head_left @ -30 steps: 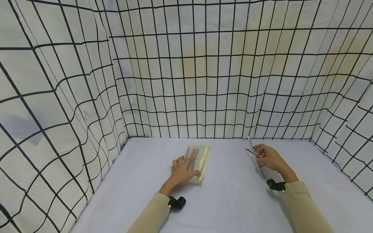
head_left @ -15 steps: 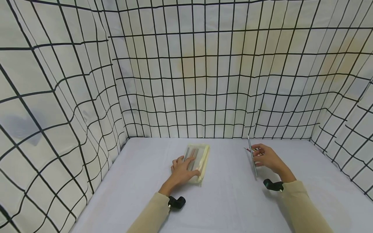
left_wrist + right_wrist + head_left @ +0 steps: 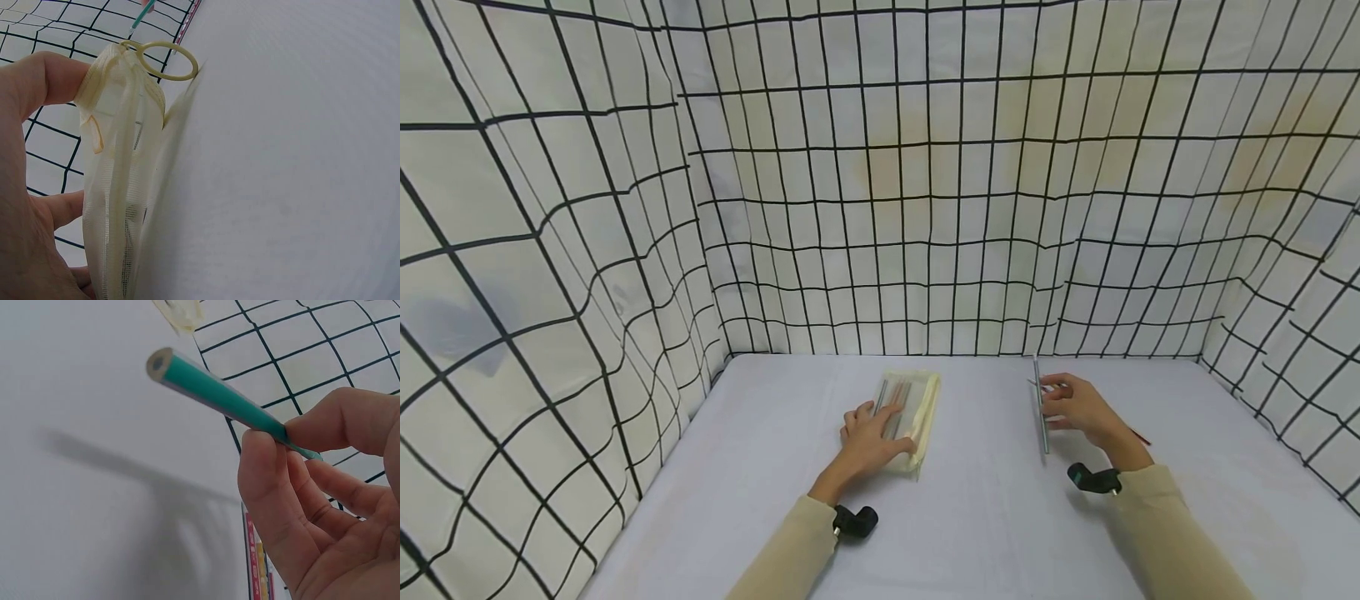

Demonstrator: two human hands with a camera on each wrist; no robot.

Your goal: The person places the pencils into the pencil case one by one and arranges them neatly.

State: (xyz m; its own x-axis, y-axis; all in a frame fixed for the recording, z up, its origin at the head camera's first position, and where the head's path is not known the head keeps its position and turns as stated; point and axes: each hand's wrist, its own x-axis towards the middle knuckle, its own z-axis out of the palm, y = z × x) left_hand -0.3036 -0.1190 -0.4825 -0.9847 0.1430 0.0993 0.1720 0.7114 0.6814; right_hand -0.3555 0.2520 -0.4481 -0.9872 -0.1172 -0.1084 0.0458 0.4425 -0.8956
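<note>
My left hand (image 3: 868, 442) rests with spread fingers on a pale yellow mesh zip pouch (image 3: 929, 408) lying on the table. Slim pencils (image 3: 895, 398) show through its mesh. In the left wrist view, the thumb lies at the end of the pouch (image 3: 119, 162), near its yellow pull ring (image 3: 169, 61). My right hand (image 3: 1078, 408) pinches a teal pencil (image 3: 206, 390) between thumb and fingertips, above the table. Its flat end with a grey core faces the right wrist camera. Pink and yellow patterned pencils (image 3: 252, 556) lie beneath the right hand, mostly hidden by it in the head view.
A white cloth (image 3: 977, 500) covers the table. Black grid panels (image 3: 880, 250) backed with white sheeting stand along the back and both sides. A black wrist camera (image 3: 856, 522) sits on the left sleeve, another camera (image 3: 1093, 478) on the right.
My right hand has moved a little left, and the teal pencil has swung from a slant to nearly straight away from me. One patterned pencil's end now shows beside the right wrist. The left hand stays put.
</note>
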